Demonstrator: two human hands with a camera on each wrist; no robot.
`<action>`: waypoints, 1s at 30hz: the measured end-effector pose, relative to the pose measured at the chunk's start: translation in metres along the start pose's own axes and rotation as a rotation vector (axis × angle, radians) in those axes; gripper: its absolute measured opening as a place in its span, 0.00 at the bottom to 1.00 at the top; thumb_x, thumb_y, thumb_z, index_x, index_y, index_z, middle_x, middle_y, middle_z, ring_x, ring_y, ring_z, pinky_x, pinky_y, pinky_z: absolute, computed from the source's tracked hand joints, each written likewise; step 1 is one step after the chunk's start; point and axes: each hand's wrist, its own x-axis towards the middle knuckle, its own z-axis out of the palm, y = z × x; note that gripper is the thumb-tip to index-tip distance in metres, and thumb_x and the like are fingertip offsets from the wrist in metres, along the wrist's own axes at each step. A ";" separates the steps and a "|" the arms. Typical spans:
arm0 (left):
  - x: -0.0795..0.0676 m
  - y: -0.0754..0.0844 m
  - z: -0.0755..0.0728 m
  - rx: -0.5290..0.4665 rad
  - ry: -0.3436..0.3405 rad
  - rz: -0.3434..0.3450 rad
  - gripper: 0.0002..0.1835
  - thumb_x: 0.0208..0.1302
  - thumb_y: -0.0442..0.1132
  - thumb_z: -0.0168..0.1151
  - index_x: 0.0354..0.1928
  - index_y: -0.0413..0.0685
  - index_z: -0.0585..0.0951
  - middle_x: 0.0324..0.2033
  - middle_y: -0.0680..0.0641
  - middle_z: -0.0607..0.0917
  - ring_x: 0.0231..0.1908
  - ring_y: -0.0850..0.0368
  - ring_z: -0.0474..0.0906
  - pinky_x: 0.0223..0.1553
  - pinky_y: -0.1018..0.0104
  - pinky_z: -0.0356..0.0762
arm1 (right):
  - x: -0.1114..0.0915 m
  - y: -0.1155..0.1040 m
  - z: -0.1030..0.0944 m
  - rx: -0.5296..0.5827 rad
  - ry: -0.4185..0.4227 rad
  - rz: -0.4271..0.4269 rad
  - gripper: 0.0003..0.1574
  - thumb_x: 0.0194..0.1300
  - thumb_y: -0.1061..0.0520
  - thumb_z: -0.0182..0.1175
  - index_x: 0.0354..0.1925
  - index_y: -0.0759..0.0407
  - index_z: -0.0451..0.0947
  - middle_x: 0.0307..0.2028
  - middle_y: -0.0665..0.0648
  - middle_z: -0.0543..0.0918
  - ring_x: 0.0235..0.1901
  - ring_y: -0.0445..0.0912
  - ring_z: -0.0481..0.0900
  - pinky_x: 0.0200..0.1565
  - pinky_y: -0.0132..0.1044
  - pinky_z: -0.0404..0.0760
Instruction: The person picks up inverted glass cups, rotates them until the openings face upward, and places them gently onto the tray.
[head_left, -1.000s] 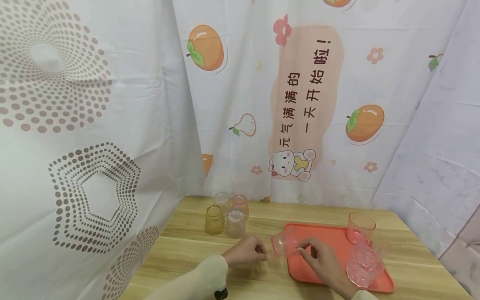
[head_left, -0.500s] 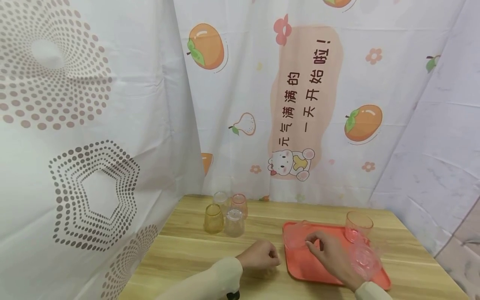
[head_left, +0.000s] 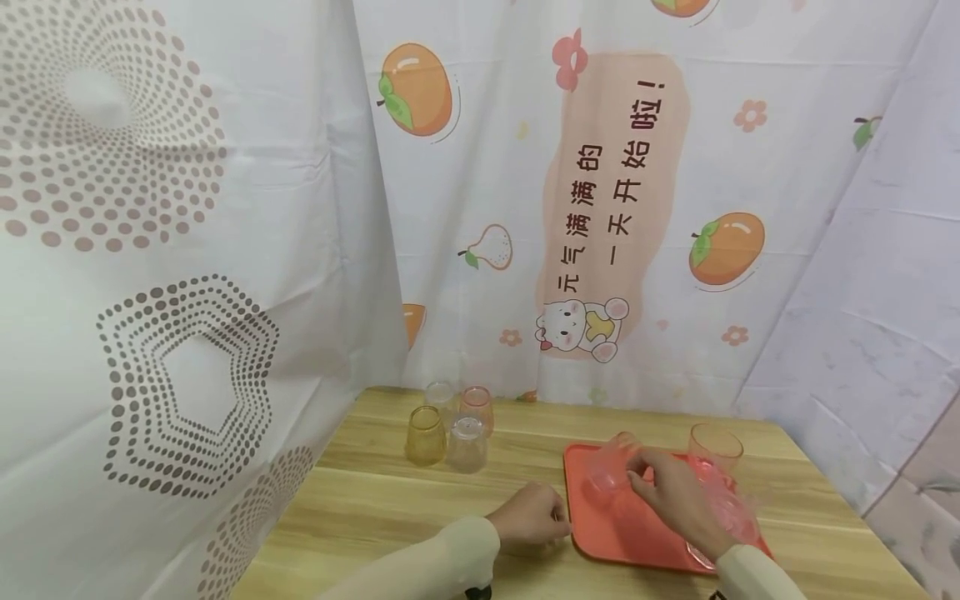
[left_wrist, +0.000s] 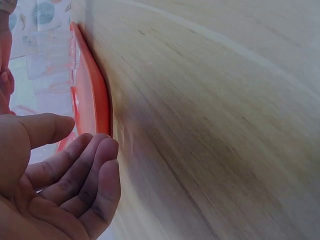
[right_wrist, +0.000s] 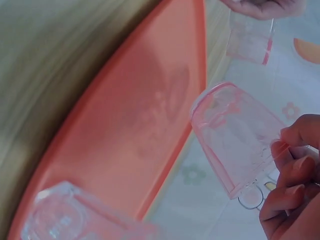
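My right hand pinches a clear pink-tinted cup near its rim. In the right wrist view the cup is tilted, its thick pink base away from the fingertips. It overlaps the left part of the red tray in the head view. My left hand, holding nothing, is beside the tray's left edge; its fingers are loosely curled. At the tray's right side are a pink-rimmed clear cup and a clear faceted vessel, partly hidden behind my right hand in the head view.
At the back left of the wooden table, an amber cup, a clear cup, a pink cup and another clear cup stand close together. A printed curtain hangs behind the table.
My right hand has carried the pink cup rightward, from the tray's left edge to over the tray, turning it. My left hand has moved right, up to the tray's edge.
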 end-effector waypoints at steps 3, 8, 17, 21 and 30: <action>0.001 0.003 0.002 0.026 0.007 0.003 0.12 0.66 0.37 0.70 0.22 0.49 0.85 0.12 0.57 0.80 0.11 0.68 0.73 0.18 0.74 0.73 | 0.004 0.005 -0.002 -0.047 -0.010 0.005 0.12 0.58 0.66 0.70 0.31 0.50 0.81 0.28 0.40 0.79 0.27 0.36 0.73 0.31 0.36 0.75; 0.004 0.003 0.009 0.088 0.003 0.007 0.17 0.66 0.38 0.69 0.18 0.51 0.83 0.09 0.60 0.77 0.10 0.70 0.69 0.16 0.75 0.69 | 0.008 0.013 -0.003 -0.078 -0.035 0.034 0.10 0.58 0.66 0.68 0.32 0.51 0.81 0.29 0.44 0.80 0.27 0.39 0.74 0.29 0.36 0.74; 0.009 0.000 0.017 0.162 0.007 0.022 0.25 0.65 0.40 0.69 0.10 0.53 0.71 0.06 0.62 0.65 0.08 0.70 0.56 0.11 0.75 0.55 | 0.017 0.025 -0.010 -0.159 -0.046 0.025 0.09 0.57 0.66 0.68 0.30 0.52 0.81 0.27 0.45 0.78 0.25 0.39 0.71 0.27 0.36 0.72; 0.011 -0.003 0.021 0.163 0.013 0.015 0.28 0.65 0.40 0.70 0.10 0.54 0.66 0.05 0.62 0.60 0.08 0.70 0.52 0.10 0.75 0.51 | 0.019 0.029 -0.011 -0.197 -0.039 0.009 0.09 0.55 0.65 0.69 0.28 0.52 0.80 0.25 0.45 0.77 0.24 0.39 0.72 0.26 0.37 0.72; 0.012 0.002 0.022 0.160 0.040 -0.002 0.27 0.62 0.37 0.71 0.10 0.53 0.67 0.05 0.61 0.61 0.08 0.69 0.53 0.10 0.75 0.51 | 0.028 0.041 -0.018 -0.216 -0.090 0.048 0.07 0.56 0.67 0.64 0.26 0.55 0.79 0.22 0.47 0.76 0.23 0.43 0.71 0.26 0.41 0.72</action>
